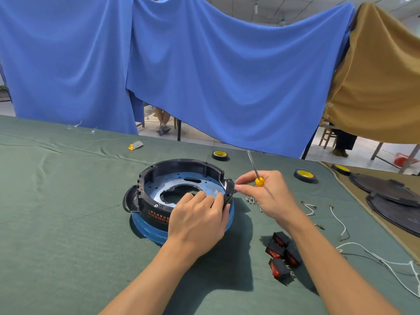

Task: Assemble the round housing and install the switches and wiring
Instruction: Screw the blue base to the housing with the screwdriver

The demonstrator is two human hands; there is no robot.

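Round housing (151, 178), black on a blue base (145, 228), sits mid-tabletop (68, 212). Left hand (197, 221) grips its near rim. Right hand (266, 192) holds a yellow-handled screwdriver (258, 181) beside the housing's right tab. Red rocker switches (281, 253) and white wires (341, 223) lie to the right.

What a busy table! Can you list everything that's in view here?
Round black plastic housing: one, on a blue base, table centre.
Yellow-handled screwdriver: one, in the right hand.
Black rocker switches with red buttons: four, clustered near right.
Thin white wires: several, right of the switches.
Small silver screws: a few, just right of the housing.
Black tape rolls with yellow cores: three, far right.
Dark round covers: two, right edge.
Small yellow-and-grey object: one, far side; unclear what.
Green table cloth: one.
Blue curtain, tan curtain: behind.
Left hand: grips the housing's near rim.
Right hand: holds the screwdriver.
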